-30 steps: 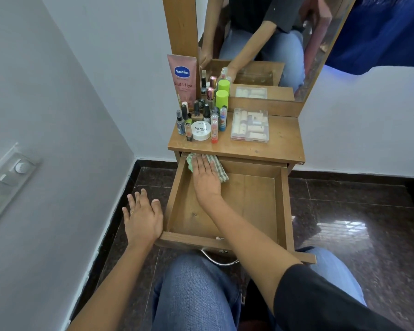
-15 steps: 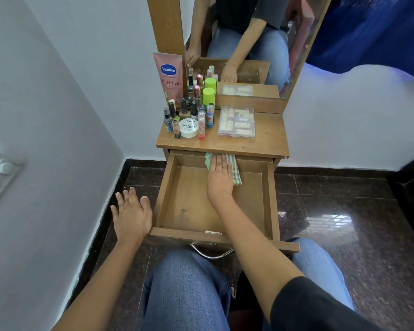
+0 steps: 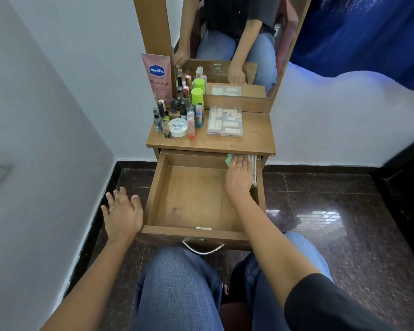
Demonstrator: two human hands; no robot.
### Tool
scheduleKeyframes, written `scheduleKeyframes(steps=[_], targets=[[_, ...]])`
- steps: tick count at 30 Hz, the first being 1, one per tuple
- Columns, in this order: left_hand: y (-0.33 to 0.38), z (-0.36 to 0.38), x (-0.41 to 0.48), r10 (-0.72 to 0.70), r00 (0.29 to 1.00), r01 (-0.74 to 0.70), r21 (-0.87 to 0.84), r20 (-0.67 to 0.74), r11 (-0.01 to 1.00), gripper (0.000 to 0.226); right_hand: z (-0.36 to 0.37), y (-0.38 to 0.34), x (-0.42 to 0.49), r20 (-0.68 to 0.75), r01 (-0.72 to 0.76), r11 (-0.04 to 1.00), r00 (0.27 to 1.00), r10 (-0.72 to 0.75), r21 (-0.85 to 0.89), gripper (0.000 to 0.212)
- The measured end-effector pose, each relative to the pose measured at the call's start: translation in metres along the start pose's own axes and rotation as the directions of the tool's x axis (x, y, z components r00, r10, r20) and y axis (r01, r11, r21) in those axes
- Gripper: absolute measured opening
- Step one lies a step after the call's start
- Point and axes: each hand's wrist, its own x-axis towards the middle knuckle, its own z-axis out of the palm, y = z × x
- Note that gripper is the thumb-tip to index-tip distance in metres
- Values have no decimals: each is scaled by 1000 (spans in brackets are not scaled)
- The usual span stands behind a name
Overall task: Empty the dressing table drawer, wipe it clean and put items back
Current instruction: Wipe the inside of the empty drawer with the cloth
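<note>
The drawer (image 3: 191, 199) stands pulled well out from under the dressing table top (image 3: 256, 139), its wooden floor bare apart from a cloth (image 3: 254, 169) in the far right corner. The cloth lies against the right wall and the back of the drawer, a green corner and a checked strip showing around the hand that covers it. The right hand (image 3: 239, 174) lies flat on the cloth, fingers straight and close together, pressing it down, with the forearm crossing the drawer's front right corner. The left hand (image 3: 122, 216) is outside the drawer, at its front left corner, palm down with fingers spread and holding nothing; the thumb side sits just beside the left wall, and I cannot tell whether it touches the wood. A curved metal handle (image 3: 203, 250) hangs from the drawer front, above the person's knees in jeans (image 3: 177, 283).

On the table top a cluster of small bottles (image 3: 164, 115), a round white tub (image 3: 178, 127) and a green-capped container (image 3: 197, 96) stand at the left, with a pink Vaseline tube (image 3: 157, 75) leaning behind them. A clear plastic box (image 3: 225, 121) lies to their right, in front of the mirror (image 3: 237, 32).
</note>
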Motion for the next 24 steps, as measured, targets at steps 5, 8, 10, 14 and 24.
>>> scheduleKeyframes(steps=[5,8,10,14,24], targets=[[1,0,-1,-4,1000,4,0,2,1000,58,-10,9,-5,93,-71,993,992,80,-97,62],[0,0,-1,-6,1000,6,-2,8,1000,58,-9,15,-15,141,-100,992,984,109,-72,59],[0,0,-1,-4,1000,4,-7,9,1000,58,-8,14,-25,162,-102,994,981,107,-40,57],[0,0,-1,-2,1000,2,-7,9,1000,58,-5,14,-44,195,-145,989,971,136,35,59],[0,0,-2,8,1000,-8,-22,1,1000,58,7,35,-97,261,-144,964,962,83,225,61]])
